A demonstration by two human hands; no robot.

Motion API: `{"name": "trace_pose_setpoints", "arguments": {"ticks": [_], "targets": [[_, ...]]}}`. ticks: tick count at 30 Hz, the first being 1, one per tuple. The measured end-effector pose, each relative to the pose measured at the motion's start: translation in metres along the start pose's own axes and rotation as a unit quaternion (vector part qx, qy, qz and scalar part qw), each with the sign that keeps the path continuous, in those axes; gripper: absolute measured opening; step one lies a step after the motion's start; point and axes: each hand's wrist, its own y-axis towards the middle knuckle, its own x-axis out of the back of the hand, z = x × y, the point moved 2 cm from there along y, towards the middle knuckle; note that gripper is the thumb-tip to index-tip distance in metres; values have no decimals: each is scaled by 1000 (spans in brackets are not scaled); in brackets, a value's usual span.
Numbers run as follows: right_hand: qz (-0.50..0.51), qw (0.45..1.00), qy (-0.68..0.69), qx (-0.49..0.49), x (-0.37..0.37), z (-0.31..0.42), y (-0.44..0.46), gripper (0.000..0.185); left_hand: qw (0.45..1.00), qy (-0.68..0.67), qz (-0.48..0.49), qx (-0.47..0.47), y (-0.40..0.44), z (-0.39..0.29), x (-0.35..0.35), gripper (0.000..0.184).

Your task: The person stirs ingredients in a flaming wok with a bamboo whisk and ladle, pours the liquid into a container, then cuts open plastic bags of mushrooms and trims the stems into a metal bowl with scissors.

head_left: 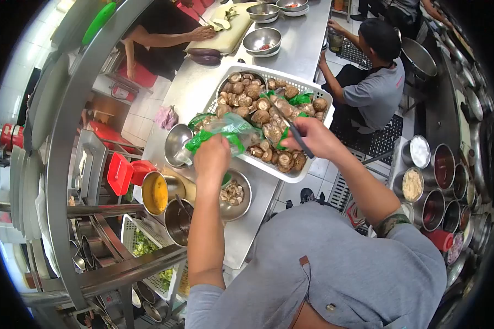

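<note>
My left hand (pixel 211 156) is closed around a clear plastic bag with green edges (pixel 233 130), over the left side of a white plastic basket (pixel 325 130). In my right hand (pixel 316 138) is a knife (pixel 300 141) with a dark handle, its blade pointing up and left across the basket. Brown mushrooms (pixel 285 160) fill the basket, some loose and some inside another green-edged clear bag (pixel 274 130) beneath the blade. A metal bowl of mushrooms (pixel 246 90) sits at the basket's far left. Nearer me stands a metal bowl with cut mushroom pieces (pixel 233 194).
Beside my left forearm are a small metal bowl (pixel 177 143) and a pot of yellow liquid (pixel 158 194). A person's hand (pixel 203 33) rests on a cutting board (pixel 225 24) near eggplants (pixel 204 56). Another person (pixel 370 77) sits at the right. A metal rack post (pixel 66 164) rises at left.
</note>
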Motion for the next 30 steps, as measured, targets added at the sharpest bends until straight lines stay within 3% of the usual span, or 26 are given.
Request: {"name": "trace_pose_setpoints", "arguments": {"ticks": [3, 4, 7, 11, 13, 15, 16, 17, 20, 23, 24, 27, 30], "targets": [[-15, 1000, -20, -13, -14, 3, 20, 29, 963, -32, -138, -229, 1, -8, -15, 16], [-14, 1000, 6, -15, -18, 8, 24, 28, 948, -51, -138, -283, 2, -15, -20, 12], [-4, 998, 51, -27, -24, 16, 27, 30, 960, -124, -45, -247, 23, -7, -57, 11], [-13, 998, 65, -7, -17, 8, 28, 31, 981, -144, 97, -92, 43, 13, -76, 22], [-52, 998, 43, -4, -14, 1, 21, 28, 951, -35, -10, -308, 45, 39, -92, 31], [-53, 998, 32, 18, -15, -18, 21, 29, 932, -231, 40, -277, 38, 49, -76, 39], [-56, 998, 27, 29, -16, -24, 20, 30, 869, -459, 144, -116, 27, 40, -46, 44], [-56, 997, 49, 36, -20, -23, 16, 31, 727, -642, 236, 61, 14, 33, -32, 49], [-39, 988, 134, 64, -38, -12, 18, 36, 614, -759, 216, 8, -5, 25, -26, 67], [-45, 982, 183, 22, -45, 12, 18, 36, 701, -679, 218, 36, -18, 8, -34, 60], [-69, 979, 186, 48, -49, 12, 21, 33, 715, -665, 211, 33, -22, 6, -37, 56], [-26, 973, 228, 14, -54, 7, 30, 31, 784, -598, 163, 19, -23, -1, -39, 54], [-78, 983, 164, 33, -61, 7, 34, 28, 789, -604, 111, 5, -25, -8, -47, 51]]}}
